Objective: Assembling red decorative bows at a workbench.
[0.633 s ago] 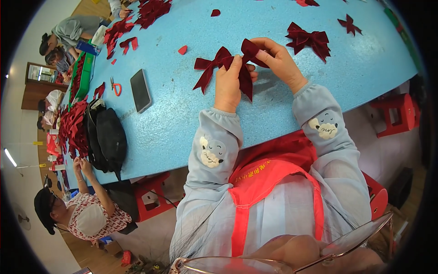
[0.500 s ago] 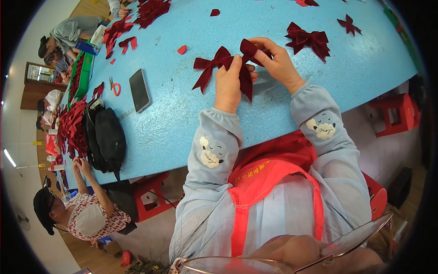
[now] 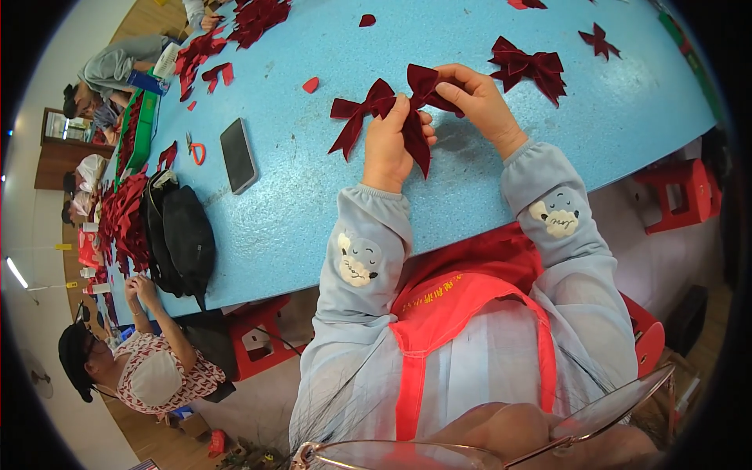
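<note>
A dark red velvet bow (image 3: 417,139) is held up over the blue table between my two hands. My left hand (image 3: 389,149) closes on its middle, thumb on top, with one loop spreading to the left and the tails hanging down. The right loop is pinched between the thumb and fingers of my right hand (image 3: 479,102). My left fingers partly hide the bow's centre. Just right of my right hand lies a finished-looking larger bow (image 3: 529,69), and a smaller bow (image 3: 599,41) rests farther right.
On the blue table (image 3: 305,211) lie a phone (image 3: 238,155), orange-handled scissors (image 3: 196,150), a black bag (image 3: 180,235) and red fabric pieces (image 3: 125,223). A green tray (image 3: 139,133) stands at the left edge. A co-worker (image 3: 149,345) sits at lower left; red stools (image 3: 675,196) stand alongside.
My left hand has shifted slightly left and down with the bow. The right loop now looks more spread out, with more of it showing under my right fingers.
</note>
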{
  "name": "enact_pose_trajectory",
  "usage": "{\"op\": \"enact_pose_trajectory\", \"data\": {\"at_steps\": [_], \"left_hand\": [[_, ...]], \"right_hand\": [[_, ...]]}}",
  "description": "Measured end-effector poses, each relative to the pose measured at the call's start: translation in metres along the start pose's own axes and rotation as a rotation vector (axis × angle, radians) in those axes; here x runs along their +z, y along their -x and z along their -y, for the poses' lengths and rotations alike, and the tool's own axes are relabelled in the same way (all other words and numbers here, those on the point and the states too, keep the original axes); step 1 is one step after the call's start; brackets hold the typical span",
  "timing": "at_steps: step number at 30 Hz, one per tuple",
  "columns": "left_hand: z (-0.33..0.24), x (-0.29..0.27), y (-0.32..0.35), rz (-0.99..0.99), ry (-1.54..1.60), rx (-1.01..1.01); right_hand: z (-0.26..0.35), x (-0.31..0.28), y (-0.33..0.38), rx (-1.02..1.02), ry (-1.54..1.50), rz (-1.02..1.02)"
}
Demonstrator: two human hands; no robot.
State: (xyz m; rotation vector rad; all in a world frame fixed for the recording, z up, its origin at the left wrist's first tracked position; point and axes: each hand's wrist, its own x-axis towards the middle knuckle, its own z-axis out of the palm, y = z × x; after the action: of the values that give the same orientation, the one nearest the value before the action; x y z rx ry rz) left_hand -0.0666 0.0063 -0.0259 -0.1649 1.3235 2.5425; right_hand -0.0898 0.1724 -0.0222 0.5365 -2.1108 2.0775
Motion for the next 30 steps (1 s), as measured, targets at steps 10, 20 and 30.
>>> {"op": "enact_pose_trajectory", "data": {"at_steps": [10, 20, 30], "left_hand": [[0.001, 0.006, 0.004, -0.027, -0.184, 0.047], [0.002, 0.014, 0.007, -0.054, -0.344, 0.093], [0.003, 0.006, 0.004, -0.094, -0.350, 0.128]], "right_hand": [[-0.005, 0.002, -0.003, 0.039, -0.052, 0.005], [-0.006, 0.001, -0.002, 0.077, -0.056, 0.108], [-0.004, 0.007, 0.002, -0.010, 0.078, 0.151]]}}
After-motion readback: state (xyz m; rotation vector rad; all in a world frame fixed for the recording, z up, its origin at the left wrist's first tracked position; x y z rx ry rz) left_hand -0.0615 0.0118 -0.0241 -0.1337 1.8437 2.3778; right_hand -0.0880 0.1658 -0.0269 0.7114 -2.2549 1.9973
